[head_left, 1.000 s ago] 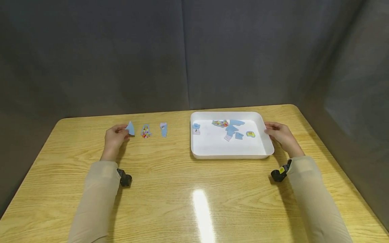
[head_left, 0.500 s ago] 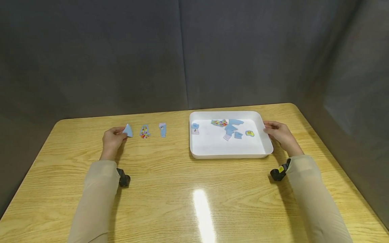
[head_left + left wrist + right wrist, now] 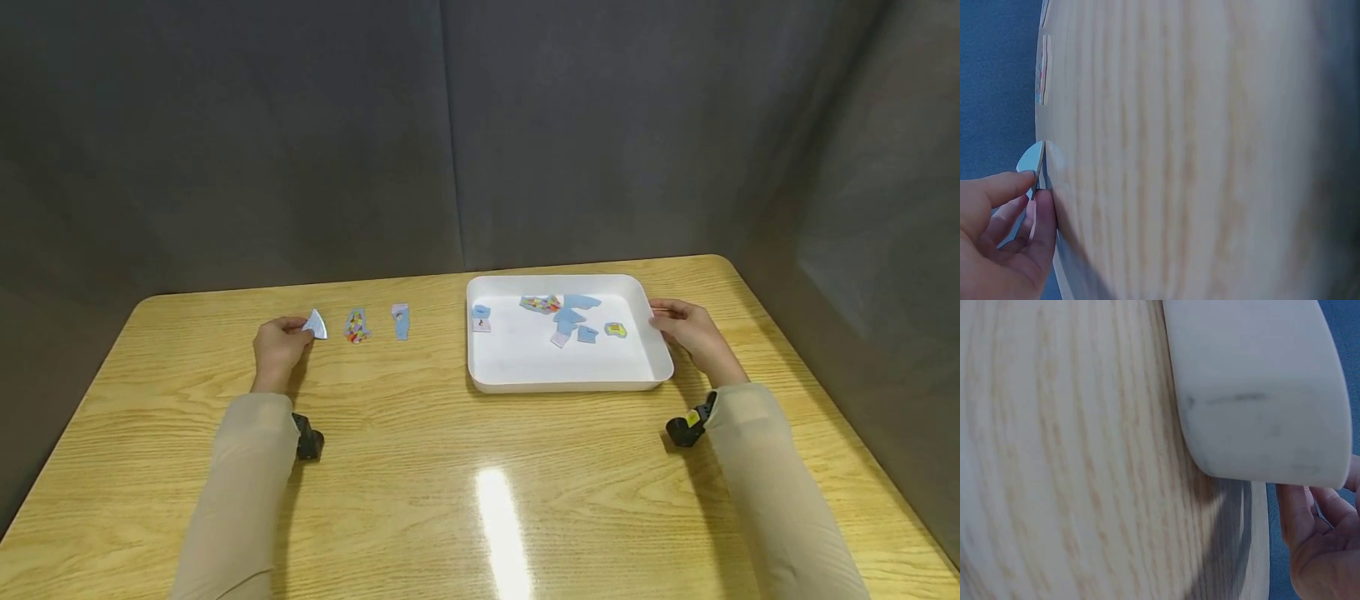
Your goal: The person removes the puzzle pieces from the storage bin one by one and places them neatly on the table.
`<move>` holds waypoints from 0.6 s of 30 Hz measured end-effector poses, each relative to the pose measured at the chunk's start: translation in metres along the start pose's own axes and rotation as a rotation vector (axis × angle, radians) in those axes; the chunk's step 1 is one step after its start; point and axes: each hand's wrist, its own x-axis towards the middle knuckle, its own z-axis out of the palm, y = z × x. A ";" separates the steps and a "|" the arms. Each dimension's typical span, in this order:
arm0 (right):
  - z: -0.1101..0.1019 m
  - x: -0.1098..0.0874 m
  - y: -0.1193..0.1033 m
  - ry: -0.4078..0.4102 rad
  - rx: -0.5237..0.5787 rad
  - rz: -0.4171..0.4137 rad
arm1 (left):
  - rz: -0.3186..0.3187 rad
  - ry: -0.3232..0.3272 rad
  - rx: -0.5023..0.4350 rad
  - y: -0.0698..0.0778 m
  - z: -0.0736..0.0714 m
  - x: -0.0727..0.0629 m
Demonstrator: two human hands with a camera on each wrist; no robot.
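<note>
Left grip narrowly pinches a thin pale-blue triangular piece, best edge-held; right grip holds the white rectangular tray.

Left grip pinches a pale piece; right grip holds a white tray

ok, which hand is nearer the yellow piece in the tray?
Right. The right hand is at the tray's right wall, just right of the yellow piece; the left hand is far to its left.
</note>
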 end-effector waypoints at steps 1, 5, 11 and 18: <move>0.000 0.000 0.000 0.000 -0.002 0.000 | 0.001 0.003 0.003 0.001 0.000 0.000; -0.001 0.000 0.000 0.000 -0.005 -0.001 | 0.003 0.021 0.019 0.001 0.000 -0.001; -0.001 -0.002 -0.002 -0.005 0.002 -0.007 | -0.012 0.026 0.010 0.001 -0.002 -0.002; -0.002 -0.003 -0.001 -0.004 0.010 -0.007 | -0.012 0.045 0.058 0.004 0.000 -0.004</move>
